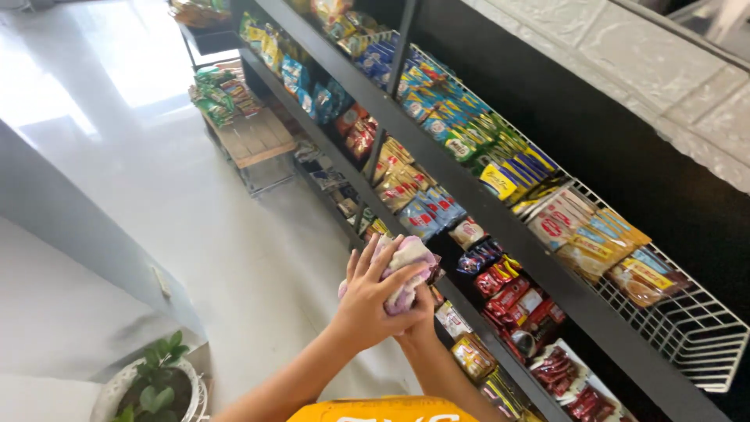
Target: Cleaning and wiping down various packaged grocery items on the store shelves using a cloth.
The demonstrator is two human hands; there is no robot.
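Nearest, the left hand [367, 301] wraps its fingers over a crumpled cloth [406, 270], pale pink and white with faded patches, bunched into a soft wad. The right hand [414, 316] sits beneath and behind it, mostly hidden, seemingly clasping the same cloth from below. Just right of the hands runs the black edge of a shelf [500, 227] packed with snack packets [508, 301]. Left of the hands the pale floor [195, 195] lies open. Farther off, beyond the hands, a low wooden crate [254, 137] stands by the shelving.

Crumpled pink-white cloth [406, 270], seemingly bunched, between fingers [373, 262]
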